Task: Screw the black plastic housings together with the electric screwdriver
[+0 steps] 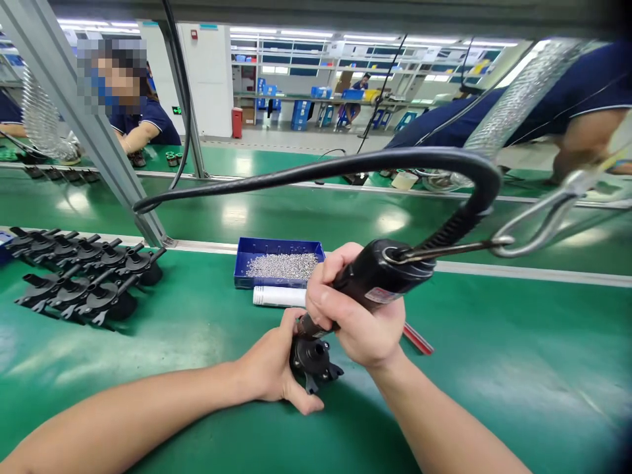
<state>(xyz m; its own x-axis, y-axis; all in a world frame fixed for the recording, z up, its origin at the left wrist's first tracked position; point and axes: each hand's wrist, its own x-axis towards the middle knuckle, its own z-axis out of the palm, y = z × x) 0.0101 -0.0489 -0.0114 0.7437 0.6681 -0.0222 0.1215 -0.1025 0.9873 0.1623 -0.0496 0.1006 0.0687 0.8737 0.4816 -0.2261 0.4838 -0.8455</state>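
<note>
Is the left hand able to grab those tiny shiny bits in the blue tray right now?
Probably not: the left hand is busy holding a black part. With its grip free, it likely could, as the blue tray is open on top and only a white roll lies in front.

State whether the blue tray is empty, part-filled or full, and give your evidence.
Part-filled: small shiny pieces lie in the blue tray, but its back wall shows bare above them.

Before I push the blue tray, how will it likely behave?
The blue tray looks rigid, so it should slide without flexing. Many small metal pieces may make it heavy for its size. They lie loose, so tilting could spill them.
</note>
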